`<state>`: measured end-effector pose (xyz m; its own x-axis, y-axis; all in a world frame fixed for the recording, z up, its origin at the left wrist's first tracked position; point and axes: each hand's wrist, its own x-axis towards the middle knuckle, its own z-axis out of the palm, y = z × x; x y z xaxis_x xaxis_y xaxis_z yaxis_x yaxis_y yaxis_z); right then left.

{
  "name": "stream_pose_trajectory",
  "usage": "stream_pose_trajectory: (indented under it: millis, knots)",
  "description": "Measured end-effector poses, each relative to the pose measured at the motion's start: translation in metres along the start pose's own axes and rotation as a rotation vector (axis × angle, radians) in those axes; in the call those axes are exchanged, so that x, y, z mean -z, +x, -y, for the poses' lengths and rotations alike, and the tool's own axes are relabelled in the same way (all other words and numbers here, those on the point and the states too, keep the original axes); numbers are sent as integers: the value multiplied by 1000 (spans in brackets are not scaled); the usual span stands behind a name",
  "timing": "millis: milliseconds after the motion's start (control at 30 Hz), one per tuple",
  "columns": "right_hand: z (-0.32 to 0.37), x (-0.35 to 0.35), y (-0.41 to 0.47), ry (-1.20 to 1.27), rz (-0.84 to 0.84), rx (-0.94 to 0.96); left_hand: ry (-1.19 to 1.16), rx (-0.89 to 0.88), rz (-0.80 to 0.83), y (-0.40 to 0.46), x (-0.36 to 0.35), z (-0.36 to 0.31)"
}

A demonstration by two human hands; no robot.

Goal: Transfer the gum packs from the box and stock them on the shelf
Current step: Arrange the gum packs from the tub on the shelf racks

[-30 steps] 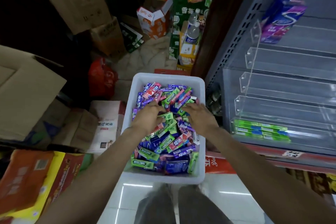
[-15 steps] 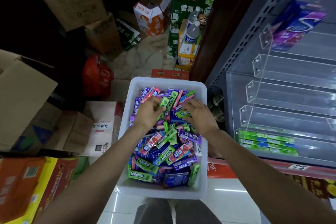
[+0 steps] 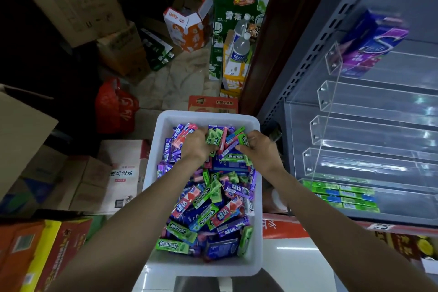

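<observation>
A white plastic box (image 3: 151, 149) in front of me is heaped with several gum packs (image 3: 208, 208) in green, blue, purple and pink. Both hands are in the far end of the pile. My left hand (image 3: 195, 143) curls its fingers around green gum packs (image 3: 213, 141). My right hand (image 3: 259, 148) pinches a green pack (image 3: 243, 138) at its fingertips. To the right stands the grey shelf (image 3: 308, 59) with clear acrylic dividers (image 3: 331, 125). Green gum packs (image 3: 343, 196) lie in its lowest lane, and a purple carton (image 3: 369, 42) sits higher up.
Cardboard cartons (image 3: 78, 185) crowd the floor on the left, with a red bag (image 3: 113, 106) behind them. Green drink cases (image 3: 237, 14) and water bottles (image 3: 240, 40) are stacked beyond the box. A red shelf edge (image 3: 282, 227) runs below the lanes.
Both hands have slid from the middle of the pile toward the box's far end and closed on green packs. The camera has tilted slightly, shifting the box lower in view.
</observation>
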<state>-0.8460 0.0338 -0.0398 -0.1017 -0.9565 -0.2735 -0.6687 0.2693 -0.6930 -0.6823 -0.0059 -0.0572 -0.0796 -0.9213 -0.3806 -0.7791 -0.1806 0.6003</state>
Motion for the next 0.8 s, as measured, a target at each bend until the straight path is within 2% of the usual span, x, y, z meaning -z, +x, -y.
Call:
stream_pose_trajectory:
  millis: [167,400,500,633,800]
  knots:
    - [6,-10,11,-128,51,37,-64,-11,-43,-2,0,5]
    - [6,-25,20,-172,21,44,-425,92,-117,-12,11,32]
    - [14,-23,29,-296,32,81,-472,107,-110,-12,15,36]
    - [17,-22,42,-655,129,130,-515,74,-104,-7,17,38]
    - [16,-13,48,-678,207,138,-507,82,-86,-4,14,49]
